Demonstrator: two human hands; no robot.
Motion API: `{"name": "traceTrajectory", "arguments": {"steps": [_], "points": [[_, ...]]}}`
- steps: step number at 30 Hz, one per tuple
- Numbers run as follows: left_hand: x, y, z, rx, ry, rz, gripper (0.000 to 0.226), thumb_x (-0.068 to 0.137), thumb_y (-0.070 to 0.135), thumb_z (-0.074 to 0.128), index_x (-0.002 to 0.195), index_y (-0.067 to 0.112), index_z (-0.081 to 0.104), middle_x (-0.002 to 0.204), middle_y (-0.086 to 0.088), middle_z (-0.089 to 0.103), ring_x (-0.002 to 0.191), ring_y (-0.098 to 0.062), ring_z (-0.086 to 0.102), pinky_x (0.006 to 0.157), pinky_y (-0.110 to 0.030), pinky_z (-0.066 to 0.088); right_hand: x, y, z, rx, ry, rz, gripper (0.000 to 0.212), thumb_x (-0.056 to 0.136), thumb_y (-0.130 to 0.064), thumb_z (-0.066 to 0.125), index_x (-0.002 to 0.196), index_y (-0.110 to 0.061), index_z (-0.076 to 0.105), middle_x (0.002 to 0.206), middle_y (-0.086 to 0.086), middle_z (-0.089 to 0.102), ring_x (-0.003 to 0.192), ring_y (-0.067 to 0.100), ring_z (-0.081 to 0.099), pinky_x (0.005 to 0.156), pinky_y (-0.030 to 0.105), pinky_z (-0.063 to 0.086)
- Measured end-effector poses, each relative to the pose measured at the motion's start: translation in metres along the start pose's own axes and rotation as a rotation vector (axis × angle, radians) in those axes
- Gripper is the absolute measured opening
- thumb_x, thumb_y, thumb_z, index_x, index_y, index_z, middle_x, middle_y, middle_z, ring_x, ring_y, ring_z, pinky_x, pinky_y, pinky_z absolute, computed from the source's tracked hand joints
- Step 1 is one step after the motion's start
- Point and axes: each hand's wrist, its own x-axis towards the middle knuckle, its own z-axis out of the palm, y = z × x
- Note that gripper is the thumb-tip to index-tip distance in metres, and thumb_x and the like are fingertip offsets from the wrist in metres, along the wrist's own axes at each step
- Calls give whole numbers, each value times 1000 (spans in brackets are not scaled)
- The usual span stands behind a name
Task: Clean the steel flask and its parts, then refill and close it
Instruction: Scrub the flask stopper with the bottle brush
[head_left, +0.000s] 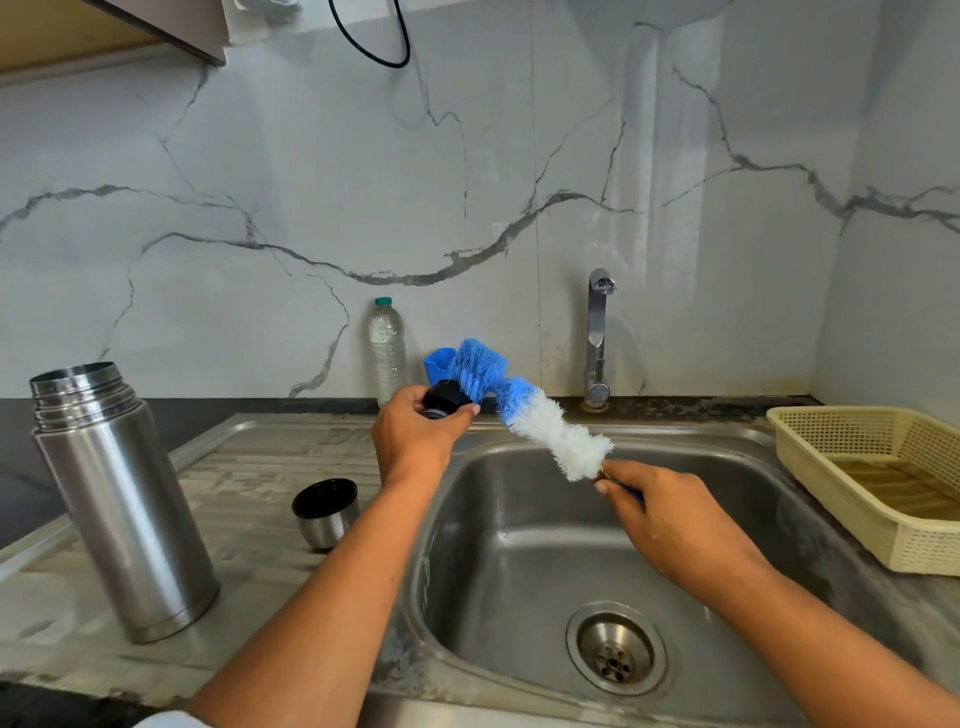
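Note:
The open steel flask stands upright on the draining board at the left, without its lid. Its steel cup sits mouth-up on the board beside the sink. My left hand grips the black stopper above the sink's back left corner. My right hand holds the handle of a blue and white bottle brush, and the brush's blue tip presses against the stopper.
The steel sink with its drain lies below my hands. A tap stands at the back. A plastic water bottle and a blue holder stand by the wall. A cream basket sits at the right.

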Motion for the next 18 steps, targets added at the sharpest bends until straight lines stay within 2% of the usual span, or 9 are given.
{"name": "traceTrajectory", "arguments": {"steps": [2, 6, 9, 11, 13, 18], "points": [[2, -1, -2, -83, 8, -57, 41, 72, 32, 94, 95, 23, 61, 91, 7, 67, 81, -8, 64, 64, -18, 46, 0, 1, -1, 11, 19, 10, 21, 105, -35, 49, 111, -29, 69, 76, -1, 69, 64, 18, 63, 60, 34, 52], [7, -11, -4, -298, -10, -213, 50, 73, 36, 93, 109, 11, 67, 99, -5, 76, 90, -18, 75, 77, -32, 60, -3, 1, -2, 32, 4, 4, 23, 105, -37, 50, 115, -31, 69, 84, -2, 72, 71, 16, 66, 68, 35, 55], [5, -9, -4, -368, -41, -226, 43, 77, 31, 91, 106, 9, 68, 94, -6, 76, 89, -18, 75, 80, -30, 60, -3, 0, -1, 44, 0, -1, 23, 105, -37, 50, 115, -30, 69, 87, -1, 73, 74, 16, 66, 72, 36, 55], [1, -2, -4, -448, -120, -233, 31, 83, 31, 85, 102, 11, 71, 99, -6, 77, 96, -16, 73, 80, -24, 56, -2, 0, -1, 52, 2, 3, 21, 105, -36, 51, 113, -31, 69, 81, -3, 71, 69, 15, 63, 68, 34, 54], [-3, 4, -4, -585, -209, -272, 24, 91, 32, 76, 102, 10, 71, 108, -8, 75, 107, -18, 70, 84, -24, 54, -2, 0, 0, 61, -2, 10, 20, 104, -37, 51, 113, -33, 69, 78, -3, 69, 66, 14, 62, 65, 31, 53], [-8, 16, 0, -973, -309, -414, 36, 98, 28, 64, 117, -3, 62, 126, -21, 67, 120, -31, 66, 103, -40, 55, 0, 1, 2, 79, -4, 13, 19, 104, -37, 51, 109, -33, 69, 73, -1, 67, 54, 2, 53, 53, 19, 43]]}}
